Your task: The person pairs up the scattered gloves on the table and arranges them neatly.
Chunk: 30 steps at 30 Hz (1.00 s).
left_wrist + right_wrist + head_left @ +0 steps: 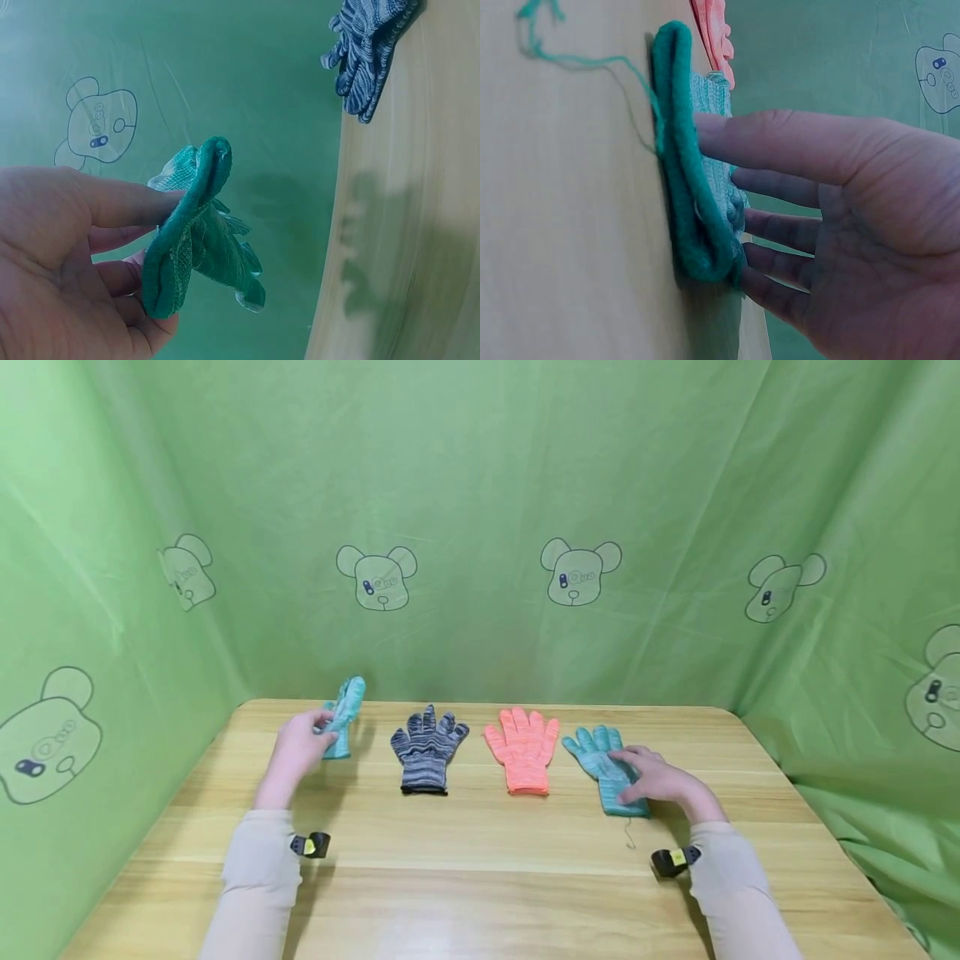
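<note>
My left hand point(297, 745) pinches a teal knitted glove point(348, 706) and holds it up above the far left of the table. In the left wrist view, the thumb and fingers grip it just behind its green cuff point(156, 274), with the glove's fingers pointing away. At the right, my right hand point(656, 777) touches a second teal glove point(600, 763), which lies on the table. Seen from the right wrist, the thumb and fairly straight fingers are spread over that glove behind its cuff point(676, 150). A loose teal thread point(592, 61) trails from the cuff.
Between the hands lie a grey-black striped glove point(427, 752) and a coral-pink glove point(523, 750), both with fingers toward the back. A wooden table point(465, 877) carries everything. Green curtains point(480, 468) with bear drawings stand behind it and at both sides.
</note>
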Available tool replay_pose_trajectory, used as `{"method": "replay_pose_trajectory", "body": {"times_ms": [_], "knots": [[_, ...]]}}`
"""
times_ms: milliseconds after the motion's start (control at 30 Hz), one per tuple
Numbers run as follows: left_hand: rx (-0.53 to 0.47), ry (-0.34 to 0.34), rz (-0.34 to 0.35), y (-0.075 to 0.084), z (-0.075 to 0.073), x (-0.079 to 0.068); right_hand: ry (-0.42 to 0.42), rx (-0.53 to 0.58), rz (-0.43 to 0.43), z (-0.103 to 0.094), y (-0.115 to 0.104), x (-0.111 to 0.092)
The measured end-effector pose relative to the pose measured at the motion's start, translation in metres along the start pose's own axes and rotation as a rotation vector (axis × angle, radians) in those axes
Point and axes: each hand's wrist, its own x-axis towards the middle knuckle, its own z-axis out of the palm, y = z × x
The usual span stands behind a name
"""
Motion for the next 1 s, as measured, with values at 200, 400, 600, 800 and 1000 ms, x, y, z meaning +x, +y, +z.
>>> {"method": "replay_pose_trajectory", "body": {"times_ms": [200, 400, 600, 800, 1000], "knots": [[0.003, 0.016, 0.016, 0.004, 0.000, -0.002, 0.004, 0.009, 0.007, 0.000, 0.003, 0.004], [0.007, 0.027, 0.025, 0.007, 0.001, -0.003, 0.009, 0.009, 0.002, -0.002, 0.005, 0.006], [0.001, 0.024, 0.029, 0.013, 0.001, -0.004, 0.012, 0.020, 0.006, -0.003, 0.006, 0.007], [0.000, 0.043, 0.050, 0.018, 0.001, -0.006, 0.009, 0.030, 0.021, -0.004, 0.007, 0.009], [0.005, 0.061, 0.079, 0.021, 0.002, -0.006, 0.014, 0.034, 0.016, -0.005, 0.009, 0.011]]}}
